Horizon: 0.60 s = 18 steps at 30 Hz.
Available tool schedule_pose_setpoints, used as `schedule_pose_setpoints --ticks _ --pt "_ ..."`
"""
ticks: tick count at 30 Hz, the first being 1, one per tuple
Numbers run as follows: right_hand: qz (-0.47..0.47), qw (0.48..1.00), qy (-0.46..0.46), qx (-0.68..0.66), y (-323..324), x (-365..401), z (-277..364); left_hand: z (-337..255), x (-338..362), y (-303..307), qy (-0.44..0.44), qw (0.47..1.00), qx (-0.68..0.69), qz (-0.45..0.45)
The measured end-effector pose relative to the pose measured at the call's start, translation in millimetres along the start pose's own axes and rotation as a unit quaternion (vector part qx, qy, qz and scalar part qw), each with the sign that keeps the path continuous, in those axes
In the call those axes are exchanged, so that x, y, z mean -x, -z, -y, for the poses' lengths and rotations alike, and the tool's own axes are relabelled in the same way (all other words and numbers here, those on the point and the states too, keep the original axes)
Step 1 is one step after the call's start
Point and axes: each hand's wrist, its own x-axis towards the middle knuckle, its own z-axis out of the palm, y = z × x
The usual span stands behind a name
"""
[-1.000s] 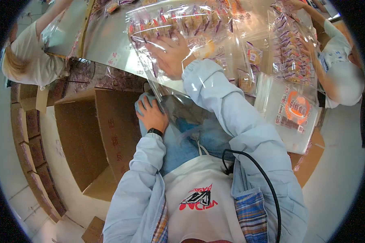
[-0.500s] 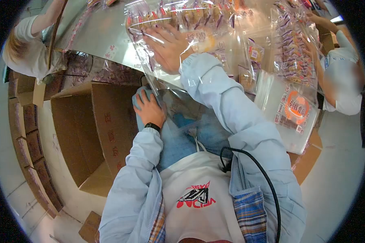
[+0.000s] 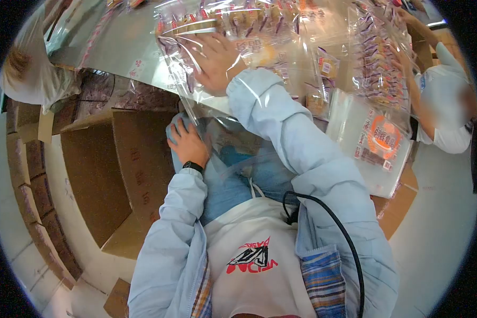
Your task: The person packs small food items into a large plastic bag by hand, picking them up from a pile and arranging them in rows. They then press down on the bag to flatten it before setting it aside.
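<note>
Right hand reached upper center, under clear bag film, fingers extended, grip wide, at wrapped snacks. Left hand lay on knee, left of center, fingers spread, nothing held.

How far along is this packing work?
Partway, it seems. Small purple-edged wrapped packets already sit in a row under glossy clear plastic film. The right hand is spread under it, beside them. Probably left: gathering the film's loose end, draped over the lap, and using the stacked flat, orange-printed clear bags.

food-packing workshop, cardboard boxes, bagged snacks
</note>
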Motion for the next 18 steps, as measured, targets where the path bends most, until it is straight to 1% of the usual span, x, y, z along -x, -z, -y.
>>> schedule_pose_setpoints --ticks 2,4,6,7,9,11,14,15,18 --pt "-0.029 0.996 -0.070 -0.051 2 5 0 -1 0 1 0.002 1.000 0.006 -0.003" --pt "-0.047 0.991 -0.112 -0.058 5 5 3 2 -1 -5 -0.004 1.000 -0.007 -0.019" --pt "-0.052 0.990 -0.127 -0.019 9 3 8 4 0 -6 -0.005 1.000 -0.013 -0.023" --pt "-0.062 0.993 -0.096 0.002 7 4 3 5 0 -5 -0.005 1.000 -0.013 -0.018" --pt "-0.058 0.975 -0.208 -0.049 11 3 15 3 0 0 -0.001 1.000 -0.005 -0.017" --pt "-0.056 0.978 -0.200 -0.034 1 11 6 1 1 4 0.003 1.000 0.011 -0.021" --pt "-0.056 0.985 -0.155 0.051 4 6 3 2 0 3 0.003 1.000 0.015 -0.019" --pt "-0.010 0.983 -0.165 0.086 7 4 3 2 0 2 0.008 0.999 0.023 -0.023" --pt "-0.059 0.981 -0.152 0.105 -7 2 -4 2 0 1 0.011 1.000 0.013 -0.022"
